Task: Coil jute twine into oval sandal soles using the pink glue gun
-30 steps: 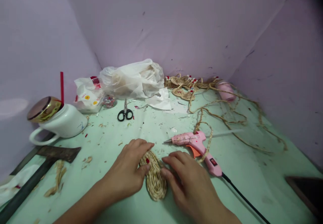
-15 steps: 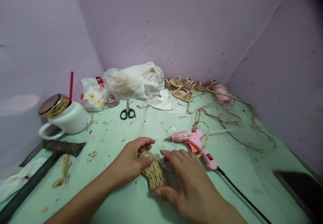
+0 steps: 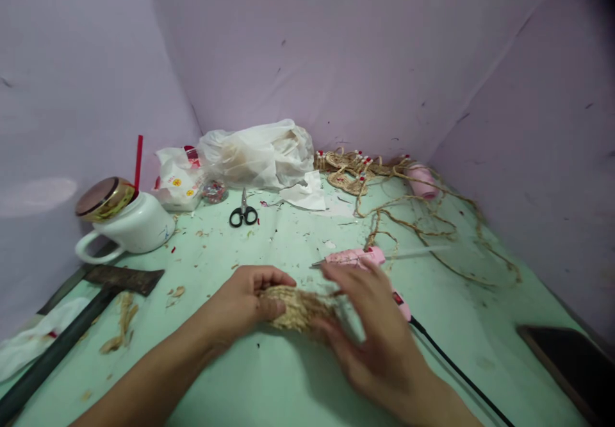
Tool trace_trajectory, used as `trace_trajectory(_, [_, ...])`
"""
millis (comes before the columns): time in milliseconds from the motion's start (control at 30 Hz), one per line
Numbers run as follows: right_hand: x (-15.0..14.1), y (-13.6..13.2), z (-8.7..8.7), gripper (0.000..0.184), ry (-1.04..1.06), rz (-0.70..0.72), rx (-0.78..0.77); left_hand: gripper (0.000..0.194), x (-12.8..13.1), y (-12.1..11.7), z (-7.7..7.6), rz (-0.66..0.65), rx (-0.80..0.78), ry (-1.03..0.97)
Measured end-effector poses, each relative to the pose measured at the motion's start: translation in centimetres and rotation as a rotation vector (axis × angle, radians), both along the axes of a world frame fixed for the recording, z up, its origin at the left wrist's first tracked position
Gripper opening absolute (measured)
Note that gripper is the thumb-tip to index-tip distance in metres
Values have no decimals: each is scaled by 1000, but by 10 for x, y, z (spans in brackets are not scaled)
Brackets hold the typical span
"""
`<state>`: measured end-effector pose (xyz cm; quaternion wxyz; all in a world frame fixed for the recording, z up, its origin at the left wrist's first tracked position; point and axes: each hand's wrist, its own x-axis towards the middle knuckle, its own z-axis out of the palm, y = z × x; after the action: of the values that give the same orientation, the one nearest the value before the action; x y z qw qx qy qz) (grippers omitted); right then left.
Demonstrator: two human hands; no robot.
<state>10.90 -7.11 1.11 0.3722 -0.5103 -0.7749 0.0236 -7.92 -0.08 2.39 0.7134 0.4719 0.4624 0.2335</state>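
Observation:
A flat, elongated piece of coiled jute rope (image 3: 294, 308) lies sideways between my hands, just above the pale green tabletop. My left hand (image 3: 247, 299) is closed on its left end, thumb on the near face and fingers behind. Blurred by motion, my right hand (image 3: 372, 331) has its fingers spread and raised, with the thumb at the piece's right end. Whether that thumb presses on it is hard to see. Just behind the right hand lies a pink hot glue gun (image 3: 348, 257), partly covered by the fingers, its metal nozzle pointing left.
Small black-handled scissors (image 3: 243, 212), a white plastic bag (image 3: 259, 154) and tangled jute rope (image 3: 418, 222) lie farther back. At left are a white mug (image 3: 137, 225) and a hammer (image 3: 122, 278). A dark phone-like slab (image 3: 567, 363) is at right. The gun's black cord (image 3: 456, 363) runs toward me.
The rope piece has turned from slanting to nearly level. My right hand has lifted and moved slightly right, its fingers now over the glue gun. My left hand has kept its hold.

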Motion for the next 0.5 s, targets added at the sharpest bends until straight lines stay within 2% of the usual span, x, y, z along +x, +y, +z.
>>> trace_trajectory(33, [7,1,5,42,25,-112,117,32,0,1,0,84,8,-53])
trace_trajectory(100, [24,5,14,18,97,-420,208,31,0,4,0,261,21,-153])
trace_trajectory(133, [34,7,18,10,126,-563,160,30,0,6,0,359,23,-198])
trace_trajectory(200, [52,13,20,23,117,-748,-144,24,0,10,-1,551,3,-276])
trace_trajectory(267, [63,19,17,38,61,-758,-499,21,0,15,-3,679,-34,-326])
trace_trajectory(333, [65,24,12,46,-38,-716,-698,21,1,18,-7,704,-74,-329])
trace_trajectory(433, [59,27,3,42,-194,-645,-741,19,2,20,-11,645,-144,-308])
trace_trajectory(500, [58,26,-3,34,-181,-599,-748,18,3,19,-11,603,-177,-299])
